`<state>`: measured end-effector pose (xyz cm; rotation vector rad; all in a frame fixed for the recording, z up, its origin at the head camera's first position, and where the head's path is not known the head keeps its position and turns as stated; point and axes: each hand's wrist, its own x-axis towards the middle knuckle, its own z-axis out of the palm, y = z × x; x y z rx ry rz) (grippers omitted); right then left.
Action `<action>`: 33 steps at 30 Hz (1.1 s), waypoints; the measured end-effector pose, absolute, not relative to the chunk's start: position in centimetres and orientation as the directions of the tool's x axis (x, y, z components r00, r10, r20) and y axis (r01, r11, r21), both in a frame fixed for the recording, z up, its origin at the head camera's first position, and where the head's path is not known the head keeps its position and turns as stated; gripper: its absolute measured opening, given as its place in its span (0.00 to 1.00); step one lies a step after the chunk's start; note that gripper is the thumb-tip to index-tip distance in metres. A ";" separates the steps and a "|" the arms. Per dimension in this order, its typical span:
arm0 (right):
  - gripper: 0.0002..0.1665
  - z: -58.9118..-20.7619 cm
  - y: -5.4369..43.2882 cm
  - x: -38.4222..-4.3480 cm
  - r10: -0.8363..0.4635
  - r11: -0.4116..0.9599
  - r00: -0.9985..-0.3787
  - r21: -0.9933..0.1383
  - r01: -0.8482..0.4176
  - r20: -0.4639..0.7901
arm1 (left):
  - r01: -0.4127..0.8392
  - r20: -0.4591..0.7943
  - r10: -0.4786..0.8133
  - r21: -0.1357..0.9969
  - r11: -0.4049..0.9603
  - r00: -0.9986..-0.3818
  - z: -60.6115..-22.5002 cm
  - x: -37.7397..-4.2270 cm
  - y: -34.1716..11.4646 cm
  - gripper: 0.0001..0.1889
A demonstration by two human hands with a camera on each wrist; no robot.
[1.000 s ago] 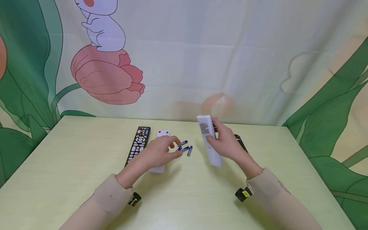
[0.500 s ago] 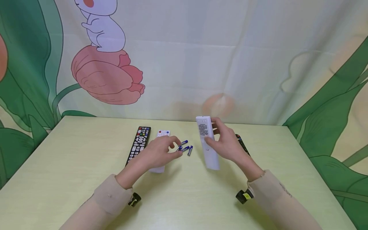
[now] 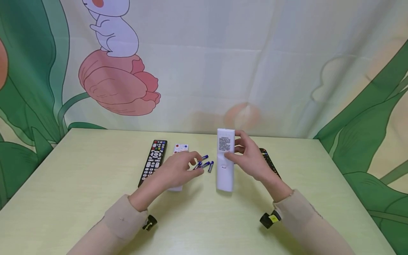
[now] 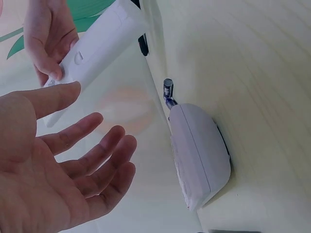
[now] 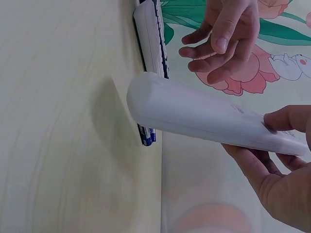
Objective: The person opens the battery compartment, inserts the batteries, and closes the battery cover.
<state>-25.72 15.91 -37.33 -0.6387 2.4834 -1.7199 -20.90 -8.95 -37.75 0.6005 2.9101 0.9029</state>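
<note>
- The white remote (image 3: 225, 180) is held up off the table (image 3: 204, 219), its back towards the head camera; a small notch (image 3: 224, 167) shows below a grey label (image 3: 224, 144), and its inside cannot be seen.
- Four blue-and-silver batteries (image 3: 211, 166) lie loose on the table, between the left hand (image 3: 176, 166) and the raised remote.
- The right hand (image 3: 253, 161) is clamped on the white remote near its labelled end, thumb pressed on the back, fingers behind.
- The left hand hovers, fingers apart and loosely bent, thumb well away from them, near the batteries.
- Under the left hand, apart from it, a second white remote (image 3: 181, 147) lies on the table, buttons up.
- To its left lies a black remote (image 3: 154, 157), buttons up.
- Another dark remote (image 3: 269, 161) lies partly hidden beyond the right hand.
</note>
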 end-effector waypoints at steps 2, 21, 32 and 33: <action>0.35 -37.5 15.9 -25.7 -0.366 0.273 -0.916 -0.921 -0.277 0.167 | 0.365 0.097 0.379 0.560 0.744 -0.921 -37.8 -20.7 -8.9 0.17; 0.31 -38.5 15.0 -25.3 -0.341 0.143 -0.934 -0.977 -0.160 0.103 | 0.579 0.270 0.525 0.535 0.616 -0.807 -38.7 -19.1 -7.8 0.18; 0.28 -38.9 14.6 -25.1 -0.333 0.089 -0.938 -0.987 -0.130 0.094 | 0.606 0.254 0.559 0.467 0.644 -0.790 -39.4 -18.6 -7.0 0.18; 0.28 -38.9 14.6 -25.0 -0.333 0.088 -0.938 -0.988 -0.129 0.093 | 0.601 0.254 0.552 0.465 0.650 -0.794 -39.4 -18.6 -7.0 0.17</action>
